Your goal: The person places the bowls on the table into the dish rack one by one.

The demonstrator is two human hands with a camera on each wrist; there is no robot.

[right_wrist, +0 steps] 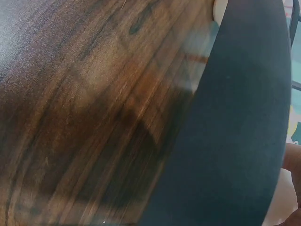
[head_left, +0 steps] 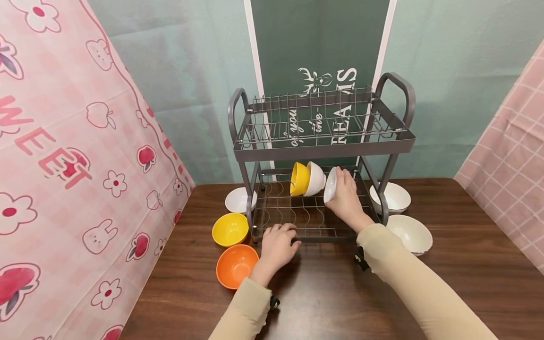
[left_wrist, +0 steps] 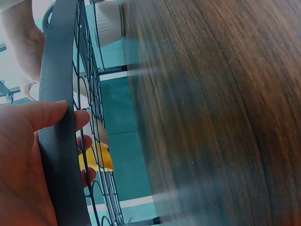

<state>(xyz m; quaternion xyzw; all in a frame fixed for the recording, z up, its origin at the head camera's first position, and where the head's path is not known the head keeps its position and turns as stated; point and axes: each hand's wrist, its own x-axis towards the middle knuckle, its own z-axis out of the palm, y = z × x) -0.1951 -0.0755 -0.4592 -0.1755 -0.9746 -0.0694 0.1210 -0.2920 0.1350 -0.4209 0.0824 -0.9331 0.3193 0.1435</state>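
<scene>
My right hand (head_left: 347, 196) holds a small white bowl (head_left: 330, 185) tilted on its side over the lower shelf of a grey two-tier dish rack (head_left: 323, 152). Just left of it, a yellow bowl (head_left: 300, 179) and another white bowl (head_left: 315, 179) stand on edge in the wires, one nested against the other. My left hand (head_left: 278, 248) grips the front rail (left_wrist: 60, 155) of the lower shelf, thumb on the outside and fingertips curled behind among the wires. In the right wrist view the rail (right_wrist: 225, 113) hides most of the right hand (right_wrist: 292, 183).
Left of the rack sit a white bowl (head_left: 239, 200), a yellow bowl (head_left: 230, 229) and an orange bowl (head_left: 237, 267). To its right are two larger white bowls, one behind (head_left: 395, 197) and one in front (head_left: 410, 234). Patterned cloths (head_left: 102, 165) hang around the wooden table (head_left: 323, 293).
</scene>
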